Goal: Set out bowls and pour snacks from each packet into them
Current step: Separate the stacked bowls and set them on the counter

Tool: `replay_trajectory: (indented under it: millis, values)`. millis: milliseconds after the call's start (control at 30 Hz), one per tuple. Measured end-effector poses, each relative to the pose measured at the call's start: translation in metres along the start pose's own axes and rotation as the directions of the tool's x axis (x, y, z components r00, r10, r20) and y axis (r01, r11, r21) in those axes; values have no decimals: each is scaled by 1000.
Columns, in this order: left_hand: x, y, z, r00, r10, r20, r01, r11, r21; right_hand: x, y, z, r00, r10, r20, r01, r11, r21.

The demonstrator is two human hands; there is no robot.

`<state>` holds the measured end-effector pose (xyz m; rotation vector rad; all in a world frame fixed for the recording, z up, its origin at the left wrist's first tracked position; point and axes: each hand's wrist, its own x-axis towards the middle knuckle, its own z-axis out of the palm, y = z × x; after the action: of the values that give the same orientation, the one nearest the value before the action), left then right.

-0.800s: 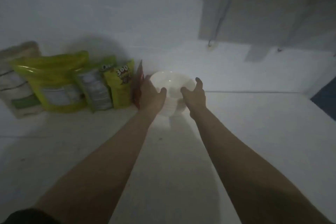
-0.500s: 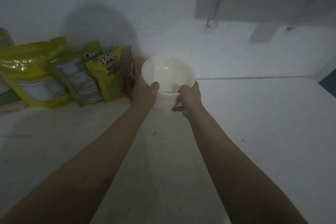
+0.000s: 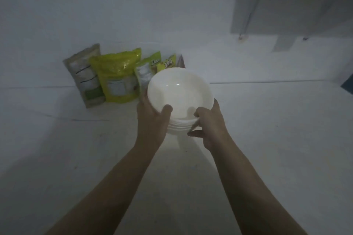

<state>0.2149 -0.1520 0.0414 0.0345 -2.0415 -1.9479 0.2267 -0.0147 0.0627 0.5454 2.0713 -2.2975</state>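
Observation:
A stack of white bowls (image 3: pixel 179 91) is held above the white surface, tilted a little toward me. My left hand (image 3: pixel 150 118) grips its left side, thumb over the top bowl's rim. My right hand (image 3: pixel 209 126) grips the right side, thumb on the rim and fingers curled under the lower bowls. Behind the stack, several snack packets lean on the wall: a grey-brown pouch (image 3: pixel 85 76), a large yellow-green pouch (image 3: pixel 118 76), a green pouch (image 3: pixel 145 70), a small yellow packet (image 3: pixel 168 62) and a reddish packet (image 3: pixel 181 60), the last three partly hidden by the bowls.
The white surface (image 3: pixel 267 139) spreads to the right and toward me. A white wall rises behind the packets. A grey panel with a metal rod (image 3: pixel 286 2) hangs at the upper right. A dark blue edge (image 3: pixel 348 87) shows at far right.
Both hands closed on the stack of bowls and lifted it toward me, away from the packets. The stack now looks larger and covers part of the packets.

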Motion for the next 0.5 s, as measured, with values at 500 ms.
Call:
replay_trajectory:
  millis: [500]
  values:
    - [-65,-5,-357,929,-319,-186,280,937,-210,-181,89,250,932,104,346,-56,988,-144]
